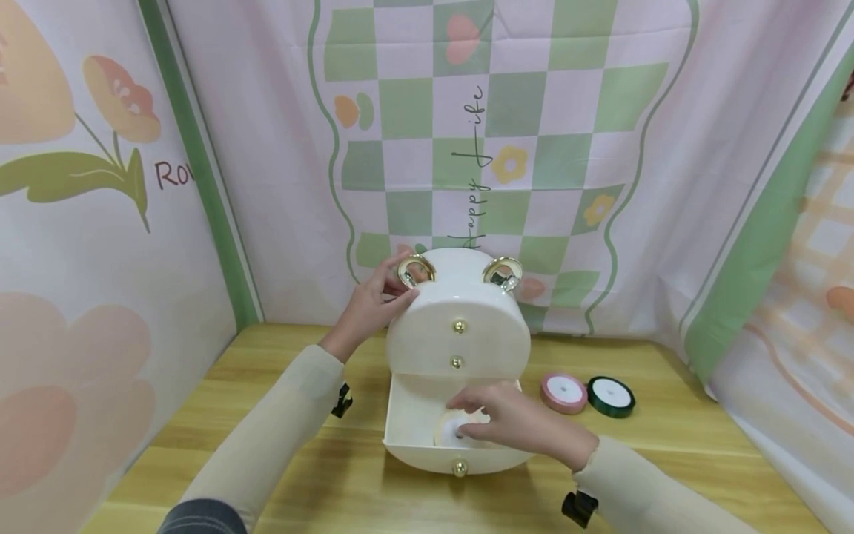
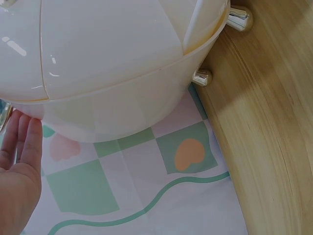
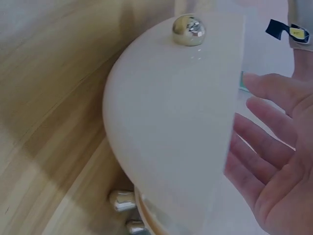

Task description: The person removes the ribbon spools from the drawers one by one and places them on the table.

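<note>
A rounded white storage box (image 1: pixel 460 274) with gold ring ears stands on the table, its bottom drawer (image 1: pixel 414 415) pulled out. Against the box's upper left side, beside one gold ear (image 1: pixel 416 271), rests my left hand (image 1: pixel 376 297); the left wrist view shows its fingers (image 2: pixel 32 139) fairly straight along the shell. Inside the drawer lies a pale ribbon roll (image 1: pixel 448 430) with a white face. Just over it hovers my right hand (image 1: pixel 510 423), thumb and fingers apart. In the right wrist view the drawer front (image 3: pixel 171 107) hides the roll, and nothing shows between the fingers (image 3: pixel 261 139).
Right of the box, a pink ribbon roll (image 1: pixel 563 393) and a dark green ribbon roll (image 1: pixel 611 397) lie side by side on the wooden table (image 1: pixel 320 475). Gold knobs stick out from the box's front, and small metallic feet (image 2: pixel 202 77) show beneath it. A patterned curtain (image 1: pixel 427 163) hangs close behind.
</note>
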### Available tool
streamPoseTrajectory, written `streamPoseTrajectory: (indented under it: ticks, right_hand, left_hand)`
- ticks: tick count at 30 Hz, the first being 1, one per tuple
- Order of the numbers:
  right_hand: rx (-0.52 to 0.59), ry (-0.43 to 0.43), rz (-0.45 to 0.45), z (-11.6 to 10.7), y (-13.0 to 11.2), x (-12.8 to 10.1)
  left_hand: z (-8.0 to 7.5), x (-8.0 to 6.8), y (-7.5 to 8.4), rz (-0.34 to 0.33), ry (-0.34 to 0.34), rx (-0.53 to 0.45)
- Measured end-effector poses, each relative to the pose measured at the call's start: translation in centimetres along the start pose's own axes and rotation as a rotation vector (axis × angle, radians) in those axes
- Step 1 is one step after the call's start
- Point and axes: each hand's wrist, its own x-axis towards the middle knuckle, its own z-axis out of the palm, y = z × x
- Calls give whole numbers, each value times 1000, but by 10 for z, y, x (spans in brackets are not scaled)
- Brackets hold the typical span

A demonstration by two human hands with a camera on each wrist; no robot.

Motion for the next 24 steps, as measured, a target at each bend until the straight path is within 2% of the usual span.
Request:
streamPoseTrajectory:
  ticks: [4,10,19,24]
  right_hand:
    - [-80,-26,-38,5,7,3]
    - [-164,-99,-45,10,16,6]
    - [-155,-235,15,9,23,11]
    - [-166,-299,-33,9,28,13]
  left_hand:
    - [0,0,-1,-1,-1,3]
    - [0,0,-2,8,0,10]
    - [-1,0,-3,16,-4,18]
    - [-1,0,-2,15,-2,12]
